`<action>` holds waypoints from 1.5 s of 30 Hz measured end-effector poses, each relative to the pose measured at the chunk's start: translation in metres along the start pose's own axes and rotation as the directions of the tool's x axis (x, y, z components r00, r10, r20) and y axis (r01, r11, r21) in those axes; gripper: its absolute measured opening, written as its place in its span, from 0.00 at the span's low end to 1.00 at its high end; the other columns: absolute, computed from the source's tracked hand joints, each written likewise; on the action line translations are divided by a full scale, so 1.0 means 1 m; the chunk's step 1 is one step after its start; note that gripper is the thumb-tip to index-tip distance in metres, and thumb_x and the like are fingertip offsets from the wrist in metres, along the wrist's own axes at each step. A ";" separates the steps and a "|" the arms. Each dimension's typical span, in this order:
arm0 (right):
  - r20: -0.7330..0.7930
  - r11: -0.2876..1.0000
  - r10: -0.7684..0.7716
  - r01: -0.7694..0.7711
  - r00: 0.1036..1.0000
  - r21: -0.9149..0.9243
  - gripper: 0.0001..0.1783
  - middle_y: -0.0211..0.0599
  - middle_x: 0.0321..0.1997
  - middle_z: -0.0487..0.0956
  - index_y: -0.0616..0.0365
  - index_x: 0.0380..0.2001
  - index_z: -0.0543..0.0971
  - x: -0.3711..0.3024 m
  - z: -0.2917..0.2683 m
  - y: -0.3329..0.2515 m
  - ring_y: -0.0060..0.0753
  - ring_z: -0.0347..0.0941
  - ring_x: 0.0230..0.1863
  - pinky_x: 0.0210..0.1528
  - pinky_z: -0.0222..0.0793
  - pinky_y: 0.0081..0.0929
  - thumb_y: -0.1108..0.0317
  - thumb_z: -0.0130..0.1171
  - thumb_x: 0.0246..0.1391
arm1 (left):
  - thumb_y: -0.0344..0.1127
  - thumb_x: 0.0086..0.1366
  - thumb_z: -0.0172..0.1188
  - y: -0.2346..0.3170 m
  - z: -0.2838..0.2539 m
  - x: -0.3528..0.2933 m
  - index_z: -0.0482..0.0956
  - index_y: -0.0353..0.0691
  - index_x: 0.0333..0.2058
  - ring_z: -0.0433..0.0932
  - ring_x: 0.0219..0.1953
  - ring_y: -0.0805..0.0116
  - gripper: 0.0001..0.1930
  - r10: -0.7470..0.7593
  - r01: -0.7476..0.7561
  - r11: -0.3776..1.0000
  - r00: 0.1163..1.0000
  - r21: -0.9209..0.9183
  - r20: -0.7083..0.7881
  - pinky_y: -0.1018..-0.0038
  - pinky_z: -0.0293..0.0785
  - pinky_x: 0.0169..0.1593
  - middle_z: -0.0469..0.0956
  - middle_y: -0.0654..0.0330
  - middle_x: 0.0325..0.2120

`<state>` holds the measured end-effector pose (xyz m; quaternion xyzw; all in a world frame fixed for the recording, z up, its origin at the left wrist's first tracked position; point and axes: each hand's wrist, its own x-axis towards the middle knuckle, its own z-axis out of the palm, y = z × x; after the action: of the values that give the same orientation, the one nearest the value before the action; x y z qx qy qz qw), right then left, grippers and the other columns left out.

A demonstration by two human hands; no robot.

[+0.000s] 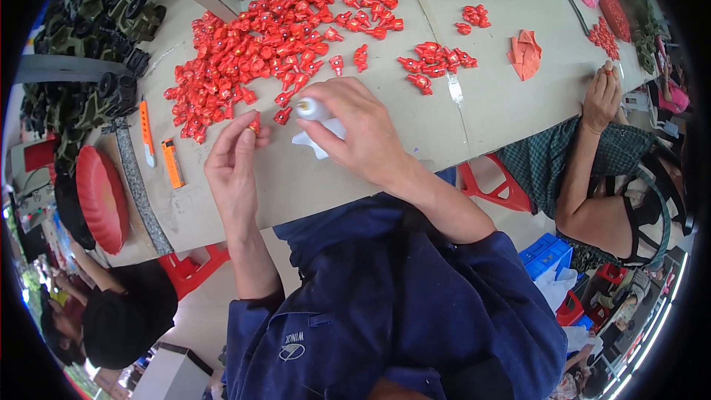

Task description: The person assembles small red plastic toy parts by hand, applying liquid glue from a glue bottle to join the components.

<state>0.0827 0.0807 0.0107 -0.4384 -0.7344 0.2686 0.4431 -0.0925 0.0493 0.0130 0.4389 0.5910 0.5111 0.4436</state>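
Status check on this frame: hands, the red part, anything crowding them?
Left hand pinches one small red part. Right hand grips a white tube over a white cloth. Red parts pile just beyond, not touching.

Small red plastic piece (255, 125) pinched in left fingertips, held just above surface. White bottle (314, 110) with round tip, maybe glue, gripped sideways in right fingers, tip pointing at red piece.

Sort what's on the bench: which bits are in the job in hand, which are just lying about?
In use:
- left hand pinching one small red part
- right hand gripping a white bottle
- big pile of red parts

Lying about:
- two orange utility knives
- orange cloth
- camouflage toy trucks
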 end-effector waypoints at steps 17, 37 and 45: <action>0.068 0.784 0.446 -0.426 0.893 0.452 0.17 0.40 0.32 0.76 0.63 0.39 0.71 -0.065 -0.063 -0.015 0.27 0.73 0.33 0.35 0.67 0.20 0.72 0.59 0.43 | 0.24 0.59 0.48 0.008 0.045 -0.044 0.67 0.33 0.44 0.74 0.40 0.63 0.13 -0.281 0.474 0.626 0.878 -0.619 0.388 0.74 0.71 0.44 0.71 0.53 0.40; 0.057 0.762 0.376 -0.343 0.925 0.549 0.17 0.37 0.30 0.77 0.66 0.34 0.76 -0.069 -0.079 -0.019 0.22 0.73 0.31 0.33 0.66 0.15 0.73 0.65 0.37 | 0.25 0.59 0.49 -0.014 0.038 -0.053 0.72 0.33 0.41 0.75 0.37 0.65 0.11 -0.186 0.590 0.377 0.804 -0.714 0.566 0.77 0.73 0.41 0.74 0.54 0.35; 0.101 0.765 0.388 -0.381 0.916 0.519 0.14 0.37 0.28 0.77 0.66 0.34 0.76 -0.067 -0.073 -0.020 0.21 0.72 0.27 0.29 0.66 0.15 0.74 0.63 0.39 | 0.26 0.60 0.49 -0.019 0.042 -0.053 0.72 0.36 0.41 0.72 0.40 0.68 0.11 -0.140 0.569 0.297 0.820 -0.767 0.554 0.76 0.68 0.46 0.73 0.55 0.38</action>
<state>0.1543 0.0126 0.0327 -0.4422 -0.5236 0.5420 0.4864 -0.0416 0.0050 -0.0057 0.0661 0.1944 0.5364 0.8186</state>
